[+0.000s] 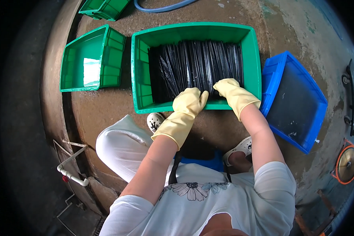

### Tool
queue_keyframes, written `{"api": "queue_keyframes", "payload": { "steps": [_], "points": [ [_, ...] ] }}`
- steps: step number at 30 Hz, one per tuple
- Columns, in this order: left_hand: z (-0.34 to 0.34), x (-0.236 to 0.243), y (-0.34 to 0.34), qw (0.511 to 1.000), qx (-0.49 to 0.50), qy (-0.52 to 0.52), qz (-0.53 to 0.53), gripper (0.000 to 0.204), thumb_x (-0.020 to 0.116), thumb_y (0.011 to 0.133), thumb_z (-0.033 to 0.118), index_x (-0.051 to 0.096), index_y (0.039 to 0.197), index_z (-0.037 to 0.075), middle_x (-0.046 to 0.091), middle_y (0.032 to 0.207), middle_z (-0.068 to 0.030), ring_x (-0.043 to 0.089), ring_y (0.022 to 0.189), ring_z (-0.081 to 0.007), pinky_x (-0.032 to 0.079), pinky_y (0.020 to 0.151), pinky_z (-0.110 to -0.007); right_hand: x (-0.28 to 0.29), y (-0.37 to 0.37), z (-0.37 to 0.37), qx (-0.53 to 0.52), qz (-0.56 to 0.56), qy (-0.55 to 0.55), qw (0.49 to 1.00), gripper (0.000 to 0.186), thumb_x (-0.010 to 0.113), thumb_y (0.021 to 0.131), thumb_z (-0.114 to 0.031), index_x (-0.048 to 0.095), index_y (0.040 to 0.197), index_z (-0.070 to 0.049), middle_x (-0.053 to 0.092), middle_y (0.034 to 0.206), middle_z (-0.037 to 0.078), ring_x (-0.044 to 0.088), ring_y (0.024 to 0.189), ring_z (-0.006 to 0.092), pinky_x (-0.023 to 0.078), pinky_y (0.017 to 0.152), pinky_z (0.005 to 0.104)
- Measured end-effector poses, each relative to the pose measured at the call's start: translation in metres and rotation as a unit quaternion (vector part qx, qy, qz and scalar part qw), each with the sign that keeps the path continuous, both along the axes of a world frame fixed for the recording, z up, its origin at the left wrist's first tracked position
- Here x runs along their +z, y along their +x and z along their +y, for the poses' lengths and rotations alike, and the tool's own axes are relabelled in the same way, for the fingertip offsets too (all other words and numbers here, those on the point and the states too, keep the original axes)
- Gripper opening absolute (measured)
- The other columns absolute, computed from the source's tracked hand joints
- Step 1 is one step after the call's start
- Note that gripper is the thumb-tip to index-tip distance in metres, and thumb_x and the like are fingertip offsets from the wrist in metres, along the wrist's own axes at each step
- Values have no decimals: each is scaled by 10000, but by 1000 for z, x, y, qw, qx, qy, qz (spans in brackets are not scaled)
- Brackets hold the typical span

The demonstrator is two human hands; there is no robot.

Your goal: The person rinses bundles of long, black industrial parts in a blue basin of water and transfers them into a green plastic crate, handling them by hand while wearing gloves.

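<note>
A green plastic crate (196, 26) on the floor in front of me holds a dense layer of long, thin, shiny black strips (198, 65). Most lie side by side, running from near to far; some at the left slant. Both hands wear pale yellow rubber gloves. My left hand (188, 100) is curled over the strips' near ends at the crate's near wall, its thumb standing up. To its right, my right hand (230, 89) reaches over the same wall, with bent fingers closed on the strips. The fingertips of both hands are partly hidden.
Left of the crate stands a green bin (106, 59) with liquid inside; another green bin (106, 8) is farther back. A blue tray (287, 57) with dark liquid leans close on the right. A blue hose (161, 8), a white pipe (69, 173) and a round fan (348, 160) lie around.
</note>
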State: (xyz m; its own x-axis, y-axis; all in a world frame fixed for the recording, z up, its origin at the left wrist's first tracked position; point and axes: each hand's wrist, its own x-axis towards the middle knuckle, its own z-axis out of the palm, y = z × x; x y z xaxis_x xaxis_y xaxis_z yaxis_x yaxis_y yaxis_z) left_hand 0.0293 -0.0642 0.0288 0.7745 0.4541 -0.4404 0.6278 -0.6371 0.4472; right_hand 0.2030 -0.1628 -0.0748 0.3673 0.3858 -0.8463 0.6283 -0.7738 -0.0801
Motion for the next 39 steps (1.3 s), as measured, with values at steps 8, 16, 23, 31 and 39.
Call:
{"api": "queue_keyframes", "payload": {
  "steps": [8, 16, 23, 31, 39],
  "points": [
    [3, -1, -2, 1000, -3, 16, -13, 488, 540, 972, 456, 739, 816, 39, 716, 810, -196, 708, 808, -384, 572, 748, -469, 32, 13, -39, -285, 194, 307, 887, 216, 681, 956, -226, 677, 953, -9, 698, 724, 114, 690, 626, 185, 540, 547, 297],
    [4, -1, -6, 999, -20, 26, -6, 507, 541, 982, 459, 720, 793, 24, 709, 792, -200, 708, 800, -381, 571, 735, -469, 121, -31, -126, -322, 591, 289, 681, 430, 828, 828, -237, 701, 1089, 80, 733, 832, 173, 703, 639, 214, 527, 497, 255],
    [4, -5, -14, 999, -1, 33, 10, 556, 490, 995, 522, 735, 827, 51, 726, 873, -189, 715, 805, -362, 576, 726, -454, 133, -47, -75, -238, 431, 226, 841, 338, 786, 860, -212, 718, 1140, -36, 744, 905, 68, 686, 739, 127, 538, 647, 255],
    [0, -17, -13, 998, -15, 53, -31, 548, 485, 985, 520, 733, 822, 59, 724, 860, -204, 719, 784, -358, 578, 716, -462, 43, -35, 54, -93, -12, 324, 941, 327, 712, 920, -199, 683, 1220, -72, 725, 1089, 111, 706, 986, 246, 564, 858, 357],
    [3, -9, -12, 1000, 0, 26, 6, 569, 478, 976, 536, 747, 834, 55, 735, 909, -196, 717, 848, -366, 568, 786, -471, 0, -35, 76, -12, -37, 160, 986, 206, 584, 975, -205, 711, 1124, -141, 732, 1080, 122, 716, 926, 283, 571, 861, 401]
  ]
}}
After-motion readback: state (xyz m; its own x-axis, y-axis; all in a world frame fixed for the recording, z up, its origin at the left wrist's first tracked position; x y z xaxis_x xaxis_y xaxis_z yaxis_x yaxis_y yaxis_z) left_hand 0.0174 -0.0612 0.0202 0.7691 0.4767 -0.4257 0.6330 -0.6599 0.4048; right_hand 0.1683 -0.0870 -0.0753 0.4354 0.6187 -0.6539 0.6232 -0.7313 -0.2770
